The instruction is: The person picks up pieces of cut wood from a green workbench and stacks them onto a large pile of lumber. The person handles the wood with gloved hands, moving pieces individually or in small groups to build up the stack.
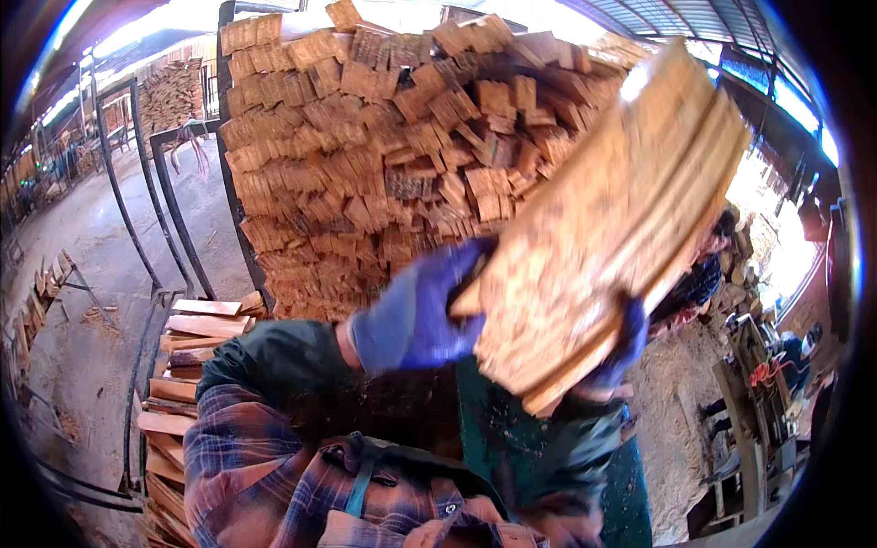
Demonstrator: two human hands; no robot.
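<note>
A tall stack of rough, reddish-brown sawn wood slats (384, 155), end-grain outward and held by a black metal frame (233, 219), fills the middle of the view. In front of its right side is a thick bundle of pale tan wooden boards (603, 228), lifted clear of the ground at chest height. The bundle's long axis runs on a slant, from its low end near the person's chest up and away to the upper right; motion blurs its far end.

The left hand (416, 310), in a blue glove, presses flat against the bundle's lower left edge, fingers wrapped onto the boards. The right hand (621, 352), also blue-gloved, is closed under the bundle's lower right edge, mostly hidden beneath it. Both grips sit at the low end, so most of the load lies above and beyond them.

Loose flat boards (196, 329) lie piled at the lower left, beside the frame's foot.
</note>
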